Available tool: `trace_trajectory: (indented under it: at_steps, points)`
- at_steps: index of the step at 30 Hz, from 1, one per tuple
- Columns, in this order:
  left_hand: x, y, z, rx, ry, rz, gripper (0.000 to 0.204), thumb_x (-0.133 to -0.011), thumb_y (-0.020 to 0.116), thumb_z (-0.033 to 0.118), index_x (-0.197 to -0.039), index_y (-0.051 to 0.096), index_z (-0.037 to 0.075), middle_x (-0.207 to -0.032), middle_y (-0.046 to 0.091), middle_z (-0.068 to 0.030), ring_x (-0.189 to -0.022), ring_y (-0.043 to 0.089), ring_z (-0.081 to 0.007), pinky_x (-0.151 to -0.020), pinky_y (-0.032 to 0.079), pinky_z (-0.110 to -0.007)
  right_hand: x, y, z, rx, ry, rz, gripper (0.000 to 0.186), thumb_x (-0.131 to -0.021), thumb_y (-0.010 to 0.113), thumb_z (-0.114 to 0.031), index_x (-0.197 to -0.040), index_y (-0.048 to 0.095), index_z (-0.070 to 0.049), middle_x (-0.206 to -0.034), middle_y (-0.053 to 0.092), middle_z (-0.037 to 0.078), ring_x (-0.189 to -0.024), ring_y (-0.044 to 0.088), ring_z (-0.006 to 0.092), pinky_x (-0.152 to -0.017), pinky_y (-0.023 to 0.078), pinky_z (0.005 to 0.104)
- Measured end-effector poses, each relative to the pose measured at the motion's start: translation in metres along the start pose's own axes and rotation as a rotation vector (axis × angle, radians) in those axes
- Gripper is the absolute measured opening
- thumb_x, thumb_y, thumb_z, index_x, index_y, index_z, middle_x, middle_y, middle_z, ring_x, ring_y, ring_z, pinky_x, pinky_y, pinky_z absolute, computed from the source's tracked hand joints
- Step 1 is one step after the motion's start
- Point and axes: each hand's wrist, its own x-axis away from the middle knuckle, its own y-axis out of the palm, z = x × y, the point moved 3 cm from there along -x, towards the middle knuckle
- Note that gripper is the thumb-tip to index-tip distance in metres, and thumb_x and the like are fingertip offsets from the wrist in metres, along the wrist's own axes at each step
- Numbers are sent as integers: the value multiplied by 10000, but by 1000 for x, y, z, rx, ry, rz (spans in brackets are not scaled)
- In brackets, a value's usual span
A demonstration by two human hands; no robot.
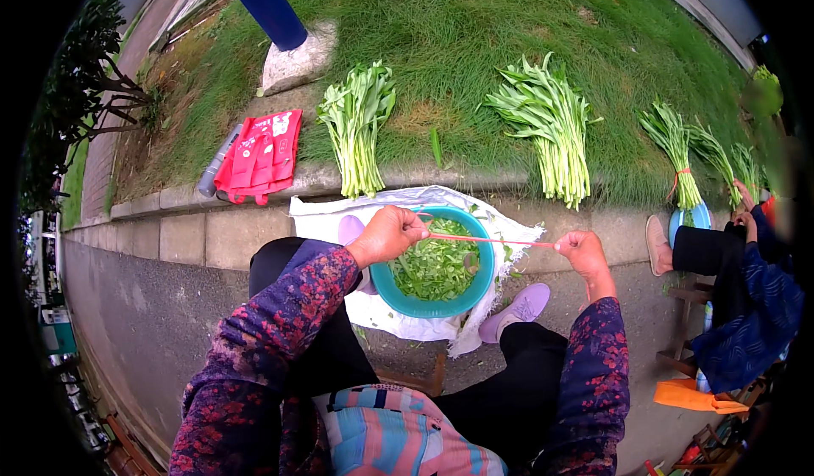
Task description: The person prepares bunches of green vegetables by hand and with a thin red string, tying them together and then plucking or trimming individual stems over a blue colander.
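"Striped cloth [407, 429] lies closest, at the near edge; where's the band from there?"

"Far of it, over the teal basin [434, 308] of chopped greens [428, 277]: a thin reddish band [492, 239], drawn straight between two hands"

"Its long axis?"

"Left to right, the right end a touch nearer"

"And the fingers?"

"Left hand [392, 235] pinched closed on one end, by the basin's far left rim; right hand [585, 260] pinching the other, out past the right rim"

"What lies beyond each hand?"

"Left bundle [360, 133] just far of the left, right bundle [555, 137] just far of the right, both with stalks toward us, roughly crosswise to the band"
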Motion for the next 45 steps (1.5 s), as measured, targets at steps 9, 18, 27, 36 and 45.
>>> trace_trajectory:
  at_steps: [9,18,27,36,45]
  points:
    - [-82,-66,14,-228,152,234,157,-800,651,148,-846,674,1,-723,661,-121,-666,631,-185,-654,493,-307,-82,-1,-26,-202,-132,100,67,-781,684,-55,-805,671,6,-707,632,2,-625,529,67,-596,442,236]
    - [-158,-104,-33,-368,-13,402,157,-800,658,180,-811,671,23,-698,631,-116,-659,591,-202,-652,474,-336,-172,29,-35,-182,-178,273,76,-774,698,-84,-812,687,-20,-674,640,19,-593,542,72,-577,447,233]
    - [-210,-90,-94,-408,-182,421,222,-806,662,242,-822,682,22,-755,652,-172,-726,642,-280,-703,482,-370,-232,56,-56,209,-50,358,99,-814,640,-178,-832,692,-95,-794,672,109,-690,629,265,-673,487,363]
    - [-224,-65,-87,-573,-389,290,266,-818,624,379,-873,702,131,-895,672,-129,-886,632,-306,-771,492,-398,-255,82,-37,733,-7,318,169,-843,548,-183,-885,654,-59,-971,622,164,-854,634,335,-729,513,422]
    - [-227,-82,-100,-566,-496,243,286,-739,735,381,-789,718,101,-776,677,-122,-746,649,-231,-715,491,-347,-257,84,-33,680,31,309,187,-857,547,-205,-891,668,-67,-967,638,166,-867,635,335,-738,514,420]
